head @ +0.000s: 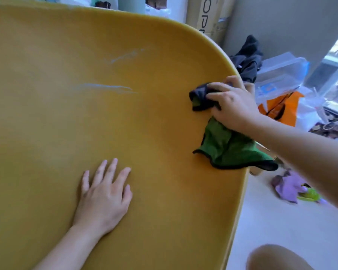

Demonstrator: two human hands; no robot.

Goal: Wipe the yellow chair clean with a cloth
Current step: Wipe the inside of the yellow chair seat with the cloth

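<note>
Yellow chair (pixel 47 123): right hand (pixel 234 106) grips cloth (pixel 222 145) at 3 o'clock edge, mid-wipe. Left hand (pixel 103 195) flat, bracing. Pale streaks (pixel 109 87), possibly residue, at 11 o'clock call for next pass.

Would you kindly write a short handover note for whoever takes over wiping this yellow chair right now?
Left hand: open, resting flat on the yellow chair.
Right hand: grips the green cloth, bunched at the chair's right edge, with one end trailing loose.
Done: cannot tell how much has been wiped.
Left: two pale streaks mid-surface, to the left of the cloth, probably need wiping next.
</note>
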